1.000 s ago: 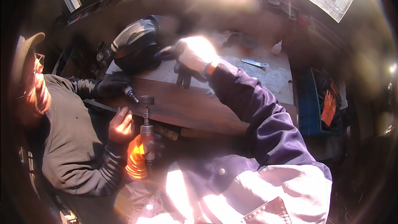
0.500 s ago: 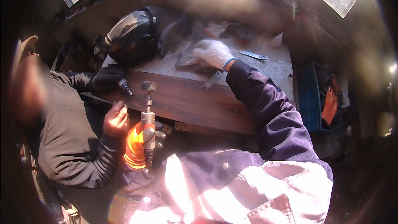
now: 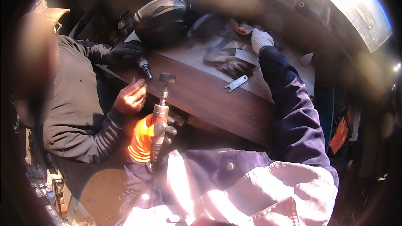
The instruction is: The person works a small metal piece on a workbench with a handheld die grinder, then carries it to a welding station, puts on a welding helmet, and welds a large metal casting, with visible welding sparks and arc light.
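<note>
The right hand [image 3: 262,40] has moved up and right, to upper centre, beside an orange item [image 3: 243,30]; its finger spread cannot be determined. The left hand [image 3: 145,135] wraps its fingers around the grinder [image 3: 160,112], left of centre.

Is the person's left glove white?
No, the left hand wears an orange and dark grey glove, closed around a tool.

1. An orange-gloved left hand [image 3: 146,136] grips a rotary tool [image 3: 161,111], wheel [image 3: 167,78] uppermost.
2. Beyond the grip, left, a co-worker's bare hand [image 3: 130,98] hovers.
3. Farther beyond, right, a white-gloved right hand [image 3: 261,41] is beside an orange-and-grey item [image 3: 241,30].
</note>
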A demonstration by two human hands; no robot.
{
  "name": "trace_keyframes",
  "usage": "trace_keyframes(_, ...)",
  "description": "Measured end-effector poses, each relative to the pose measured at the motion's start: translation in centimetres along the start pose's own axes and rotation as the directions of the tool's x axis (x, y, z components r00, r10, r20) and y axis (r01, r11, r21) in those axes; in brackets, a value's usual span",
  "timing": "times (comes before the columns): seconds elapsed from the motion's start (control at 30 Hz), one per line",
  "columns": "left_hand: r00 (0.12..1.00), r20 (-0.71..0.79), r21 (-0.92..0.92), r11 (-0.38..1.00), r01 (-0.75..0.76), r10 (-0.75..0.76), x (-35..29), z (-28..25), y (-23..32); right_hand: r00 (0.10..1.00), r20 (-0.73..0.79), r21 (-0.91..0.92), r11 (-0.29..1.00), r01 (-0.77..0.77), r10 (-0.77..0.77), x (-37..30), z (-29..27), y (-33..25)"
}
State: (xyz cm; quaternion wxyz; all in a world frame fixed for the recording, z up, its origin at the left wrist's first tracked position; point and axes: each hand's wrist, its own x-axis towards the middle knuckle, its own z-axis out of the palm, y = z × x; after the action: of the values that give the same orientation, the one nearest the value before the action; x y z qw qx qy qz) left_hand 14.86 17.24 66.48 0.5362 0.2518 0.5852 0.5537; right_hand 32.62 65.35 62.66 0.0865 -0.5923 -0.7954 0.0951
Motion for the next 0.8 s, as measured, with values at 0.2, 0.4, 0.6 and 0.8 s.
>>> trace_keyframes(0.2, 0.999, 0.003, 0.018, 0.999, -0.041, 0.041, -0.2, -0.6, 0.4, 0.953, 0.024, -0.007, 0.953, 0.302, -0.302, -6.8, -6.1, -1.9)
trace_keyframes(0.4, 0.996, 0.084, -0.03, 0.999, -0.038, 0.04, 1.9, -2.0, -0.4, 0.986, 0.06, 0.506, 0.856, 0.105, -0.156, -4.8, -7.5, -1.5)
trace_keyframes(0.6, 0.973, 0.144, 0.189, 0.96, -0.206, 0.18, 2.7, -2.3, -0.7, 0.882, 0.168, 0.453, 0.829, 0.328, -0.441, -2.4, -4.2, 2.0)
trace_keyframes(0.8, 0.991, 0.132, -0.063, 0.998, 0.011, -0.003, 2.8, -1.9, 0.1, 0.798, 0.564, 0.816, 0.296, -0.497, -0.212, -2.8, -2.0, 1.3)
